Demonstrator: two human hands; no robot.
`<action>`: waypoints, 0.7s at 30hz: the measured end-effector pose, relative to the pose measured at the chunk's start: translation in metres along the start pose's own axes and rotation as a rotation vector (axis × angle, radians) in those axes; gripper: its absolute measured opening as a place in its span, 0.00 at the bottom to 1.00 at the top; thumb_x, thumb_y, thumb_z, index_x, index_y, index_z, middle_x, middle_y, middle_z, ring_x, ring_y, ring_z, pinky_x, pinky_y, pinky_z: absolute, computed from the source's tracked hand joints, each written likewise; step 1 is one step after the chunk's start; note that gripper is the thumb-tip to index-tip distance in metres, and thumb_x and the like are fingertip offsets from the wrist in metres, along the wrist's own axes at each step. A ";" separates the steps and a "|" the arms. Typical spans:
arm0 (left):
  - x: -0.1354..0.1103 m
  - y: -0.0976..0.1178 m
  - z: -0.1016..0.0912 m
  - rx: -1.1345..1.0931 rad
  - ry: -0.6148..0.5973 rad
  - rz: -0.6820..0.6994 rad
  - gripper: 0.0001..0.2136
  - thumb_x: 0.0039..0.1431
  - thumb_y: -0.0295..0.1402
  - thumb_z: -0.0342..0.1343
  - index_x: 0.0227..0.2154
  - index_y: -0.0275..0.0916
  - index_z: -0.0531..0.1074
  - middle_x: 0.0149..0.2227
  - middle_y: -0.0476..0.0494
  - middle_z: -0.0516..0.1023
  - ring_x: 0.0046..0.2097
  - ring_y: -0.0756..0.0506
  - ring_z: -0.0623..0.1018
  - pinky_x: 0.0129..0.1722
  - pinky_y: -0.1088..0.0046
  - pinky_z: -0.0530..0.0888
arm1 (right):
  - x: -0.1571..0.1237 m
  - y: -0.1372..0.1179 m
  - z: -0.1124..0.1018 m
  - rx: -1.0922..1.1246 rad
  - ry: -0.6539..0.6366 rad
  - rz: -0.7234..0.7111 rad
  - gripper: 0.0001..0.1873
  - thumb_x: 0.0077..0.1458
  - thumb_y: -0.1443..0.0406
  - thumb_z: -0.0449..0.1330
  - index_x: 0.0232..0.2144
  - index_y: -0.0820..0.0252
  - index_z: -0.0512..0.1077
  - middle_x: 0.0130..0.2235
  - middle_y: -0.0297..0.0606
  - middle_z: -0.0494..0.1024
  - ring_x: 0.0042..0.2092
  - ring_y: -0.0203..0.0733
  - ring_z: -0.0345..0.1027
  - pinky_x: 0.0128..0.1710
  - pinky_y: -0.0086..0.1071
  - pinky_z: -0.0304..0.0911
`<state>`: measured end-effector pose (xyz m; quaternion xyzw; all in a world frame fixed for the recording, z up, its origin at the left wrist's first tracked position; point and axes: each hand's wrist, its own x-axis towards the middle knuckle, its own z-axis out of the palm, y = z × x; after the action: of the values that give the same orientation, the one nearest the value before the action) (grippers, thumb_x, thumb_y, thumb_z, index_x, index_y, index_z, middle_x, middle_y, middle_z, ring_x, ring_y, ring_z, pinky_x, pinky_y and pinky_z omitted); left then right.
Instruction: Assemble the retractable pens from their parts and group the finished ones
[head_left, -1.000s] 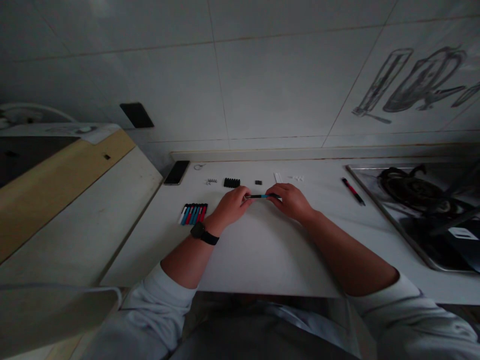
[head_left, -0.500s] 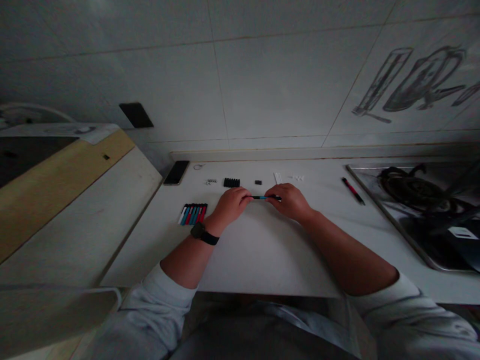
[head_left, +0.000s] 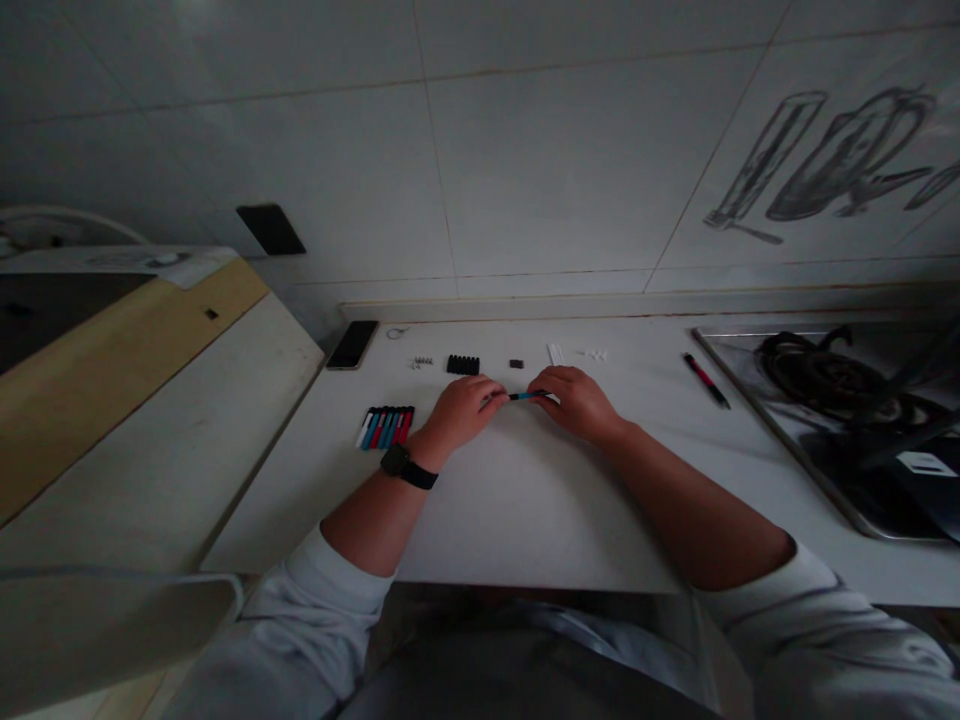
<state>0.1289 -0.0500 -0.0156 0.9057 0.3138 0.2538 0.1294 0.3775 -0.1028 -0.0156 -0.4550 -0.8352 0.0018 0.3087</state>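
Observation:
Between my two hands lies a slim blue-and-black pen (head_left: 522, 396), held roughly level above the white counter. The fingers of my left hand (head_left: 466, 408) pinch its black end. My right hand (head_left: 574, 400) grips the other end, and the fingers cover part of it. Just beyond the hands are a row of small black parts (head_left: 463, 365), a little dark block (head_left: 516, 364), thin white sticks (head_left: 555, 355) and tiny white pieces (head_left: 596, 355). Small metal springs (head_left: 421, 362) lie farther left. Left of my wrist, several coloured pen barrels (head_left: 385, 428) sit side by side.
A phone (head_left: 353, 345) rests at the counter's back left, near a small ring (head_left: 397, 333). One red-and-black pen (head_left: 706, 381) lies on the right, beside a gas stove (head_left: 825, 430). A pale cabinet-like box (head_left: 247, 380) borders the left side, and a tiled wall (head_left: 540, 180) the back.
The pen has tilted slightly between my fingers, and its dark right end shows less beyond my right fingertips. Both hands stay in nearly the same place.

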 end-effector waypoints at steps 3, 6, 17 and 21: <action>0.001 0.001 -0.001 0.025 -0.037 -0.009 0.10 0.71 0.34 0.55 0.38 0.38 0.80 0.38 0.42 0.82 0.41 0.43 0.79 0.45 0.65 0.73 | -0.001 0.001 0.001 -0.001 -0.011 0.008 0.09 0.66 0.65 0.58 0.41 0.57 0.79 0.40 0.42 0.82 0.42 0.45 0.75 0.46 0.38 0.64; 0.002 0.003 -0.002 0.035 -0.029 -0.030 0.10 0.70 0.35 0.56 0.38 0.39 0.81 0.38 0.42 0.83 0.41 0.43 0.79 0.45 0.64 0.73 | 0.000 -0.001 0.001 0.026 -0.018 0.037 0.09 0.65 0.64 0.59 0.40 0.55 0.80 0.40 0.40 0.83 0.41 0.45 0.75 0.46 0.38 0.65; 0.002 0.003 -0.004 0.029 0.014 -0.049 0.09 0.70 0.34 0.55 0.39 0.39 0.80 0.39 0.43 0.82 0.43 0.43 0.78 0.45 0.65 0.73 | 0.002 0.000 -0.002 0.225 0.066 0.251 0.06 0.58 0.63 0.64 0.39 0.56 0.79 0.40 0.40 0.82 0.40 0.44 0.75 0.44 0.38 0.68; 0.001 0.003 -0.003 -0.001 0.089 -0.101 0.11 0.72 0.33 0.52 0.40 0.39 0.79 0.40 0.42 0.82 0.43 0.44 0.78 0.45 0.66 0.73 | 0.006 0.006 0.004 0.644 0.213 0.514 0.15 0.52 0.55 0.70 0.38 0.57 0.77 0.34 0.37 0.79 0.34 0.41 0.73 0.39 0.37 0.70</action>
<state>0.1292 -0.0513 -0.0114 0.8765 0.3644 0.2871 0.1286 0.3776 -0.0936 -0.0175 -0.5266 -0.6147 0.2922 0.5093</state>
